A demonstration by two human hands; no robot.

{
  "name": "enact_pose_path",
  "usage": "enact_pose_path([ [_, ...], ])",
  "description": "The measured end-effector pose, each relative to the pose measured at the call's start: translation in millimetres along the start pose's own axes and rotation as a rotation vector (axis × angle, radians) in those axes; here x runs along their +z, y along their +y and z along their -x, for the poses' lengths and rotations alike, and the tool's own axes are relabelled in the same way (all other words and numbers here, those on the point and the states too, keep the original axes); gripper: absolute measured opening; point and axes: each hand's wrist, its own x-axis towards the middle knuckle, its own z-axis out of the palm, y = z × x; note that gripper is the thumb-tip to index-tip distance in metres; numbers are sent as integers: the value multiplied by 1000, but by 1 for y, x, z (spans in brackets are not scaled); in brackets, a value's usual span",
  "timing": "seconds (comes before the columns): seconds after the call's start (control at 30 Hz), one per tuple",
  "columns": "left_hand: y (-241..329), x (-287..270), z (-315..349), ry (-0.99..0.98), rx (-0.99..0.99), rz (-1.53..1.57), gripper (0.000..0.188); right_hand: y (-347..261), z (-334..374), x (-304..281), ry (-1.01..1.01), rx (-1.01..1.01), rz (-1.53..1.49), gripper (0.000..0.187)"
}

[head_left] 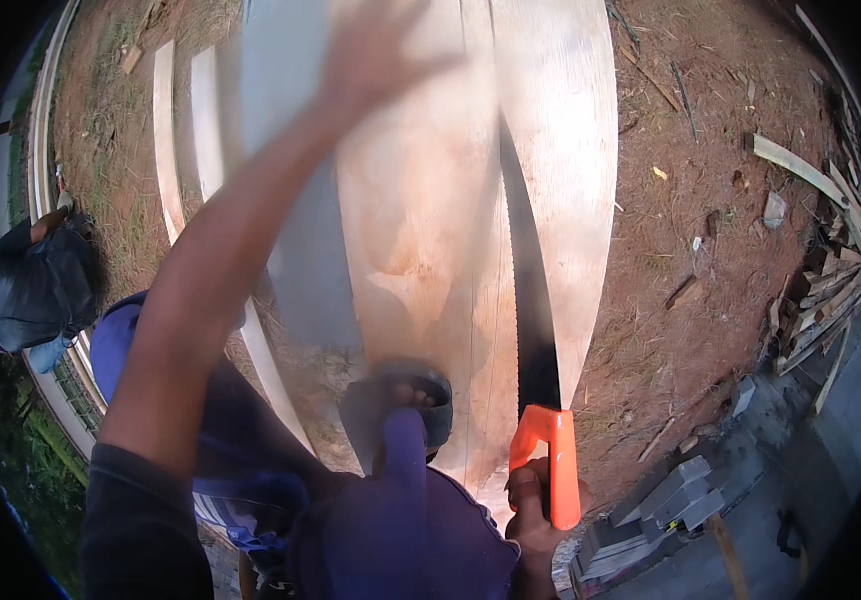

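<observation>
My right hand point(535, 500) is closed round the orange handle of a handsaw point(533, 290). The saw's long dark blade points away from me over a pale wooden board point(420, 200), its toothed edge facing left. A thin dark line runs lengthwise on the board beside the blade; whether the teeth touch the wood I cannot tell. My left arm stretches far across the board. At its end my left hand point(375, 55), blurred by motion, has its fingers spread and holds nothing. My foot in a dark sandal point(437, 405) is at the board's near end.
Long wood strips point(164, 140) lie on the ground at the left. Another person point(45, 285) in dark clothing is bent over further left. A heap of scrap wood point(825, 300) lies at the right, with grey blocks point(665, 510) nearer me. Reddish soil surrounds the board.
</observation>
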Motion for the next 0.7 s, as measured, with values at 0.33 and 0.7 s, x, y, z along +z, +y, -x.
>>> enact_pose_path([
  [0.33, -11, -11, 0, -66, -60, 13, 93, -2, -79, 40, 21, -13, -295, 12],
  [0.7, 5, -3, -5, -46, -28, 44, 92, -78, -193, 79, 61, -87, -159, 22],
])
